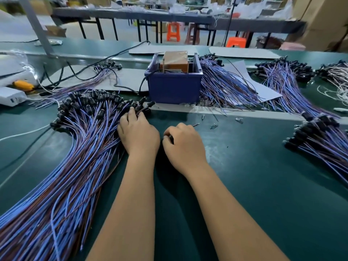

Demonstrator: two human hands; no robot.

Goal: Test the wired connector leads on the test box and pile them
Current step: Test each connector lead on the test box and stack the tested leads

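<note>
**Two hands at the big pile of wires**

The big pile of wires (75, 147) lay on the green table (254, 176), at about 9 o'clock from the middle of the view. The wires were blue and brown. Each one had a black plug (101, 113) at its far end. The plugs bunched together near the top of the pile, and the wires fanned down toward 7 o'clock.

The left hand (138, 131) rested on the right edge of that pile. Its fingers (131, 112) were curled down into the black plugs, gripping some of them. How many it held could not be told.

The right hand (183, 143) sat just beside the left hand, at 3 o'clock from it. Its fingers were curled tight, pinching a thin lead (195, 125) whose tip poked out past the knuckles toward 1 o'clock.

The test box (174, 85) stood at 12 o'clock from the hands. It was a blue bin with a brown block (175, 60) inside.

More wires (222, 85) lay touching the right side of the box. Another bunch (282, 80) lay at 2 o'clock, and one more (320, 138) at 3 o'clock near the table edge. Orange stools (173, 32) stood far off at 12 o'clock.
</note>
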